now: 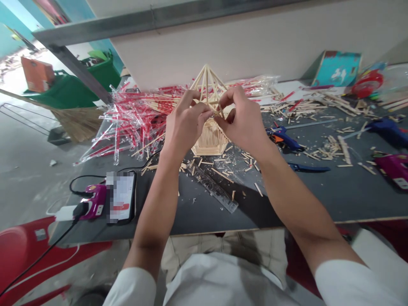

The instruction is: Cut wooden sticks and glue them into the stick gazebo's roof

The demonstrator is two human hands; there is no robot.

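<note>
Between my hands is a pointed frame of thin wooden sticks [206, 80], its sticks meeting at a peak. My left hand [186, 123] has its fingers closed on the frame's lower left edge. At the lower right edge, my right hand [244, 121] pinches the same frame. Under it, a many-sided base of stacked sticks [208, 144] stands on the dark table [197, 216]. My hands partly hide where frame and base meet, so I cannot tell whether they touch.
Plastic-wrapped red-and-white sticks [140, 114] are heaped at left. A clear ruler [213, 187] lies in front amid stick scraps. Blue glue guns [283, 138] and blue-handled pliers [309, 168] lie at right. A phone [123, 197] and a purple power strip [95, 202] sit near the left edge.
</note>
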